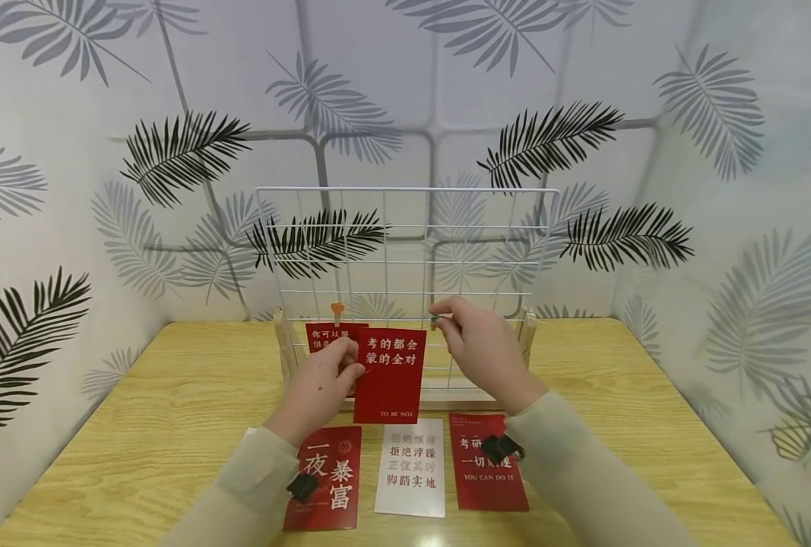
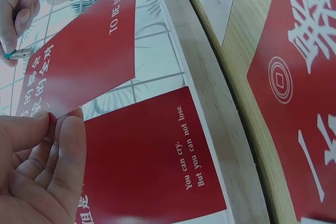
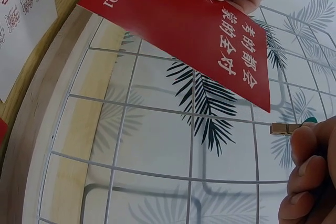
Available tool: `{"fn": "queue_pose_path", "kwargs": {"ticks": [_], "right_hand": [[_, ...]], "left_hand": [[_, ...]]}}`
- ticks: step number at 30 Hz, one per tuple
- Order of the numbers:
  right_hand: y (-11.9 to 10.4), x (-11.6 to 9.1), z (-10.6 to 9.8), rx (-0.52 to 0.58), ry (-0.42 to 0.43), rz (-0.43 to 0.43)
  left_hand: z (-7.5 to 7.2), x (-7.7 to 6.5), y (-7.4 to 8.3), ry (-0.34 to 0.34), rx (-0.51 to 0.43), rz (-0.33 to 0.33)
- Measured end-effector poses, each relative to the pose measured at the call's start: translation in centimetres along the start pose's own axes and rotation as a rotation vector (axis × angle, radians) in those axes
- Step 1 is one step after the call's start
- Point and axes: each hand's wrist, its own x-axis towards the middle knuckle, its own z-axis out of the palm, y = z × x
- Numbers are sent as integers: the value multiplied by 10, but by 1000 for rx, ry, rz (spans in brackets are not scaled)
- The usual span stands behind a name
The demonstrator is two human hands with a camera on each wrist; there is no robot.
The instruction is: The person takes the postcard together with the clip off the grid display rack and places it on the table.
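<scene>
My left hand (image 1: 323, 387) pinches a red card (image 1: 391, 387) with white lettering by its left edge, in front of the white wire grid (image 1: 405, 262). Up and to the right, my right hand (image 1: 483, 349) pinches a small wooden clothespin (image 3: 286, 128) with a green end, close to the grid's wires and apart from the card. Behind the left hand, another red card (image 2: 152, 166) hangs on the grid under an orange heart-topped clothespin (image 1: 337, 313). The held card partly covers that hung card in the head view.
On the wood-grain table (image 1: 138, 425) lie a red card (image 1: 340, 486), a white card (image 1: 410, 471) and another red card (image 1: 490, 486), in front of the grid's wooden base (image 2: 210, 87). Leaf-patterned sheeting (image 1: 405, 76) stands behind and at both sides.
</scene>
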Motion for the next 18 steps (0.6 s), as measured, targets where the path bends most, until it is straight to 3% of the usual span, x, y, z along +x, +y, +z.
{"fn": "queue_pose_path", "kwargs": {"ticks": [18], "right_hand": [[18, -17, -13, 0, -2, 25]], "left_hand": [[-27, -16, -17, 20, 45, 28]]}}
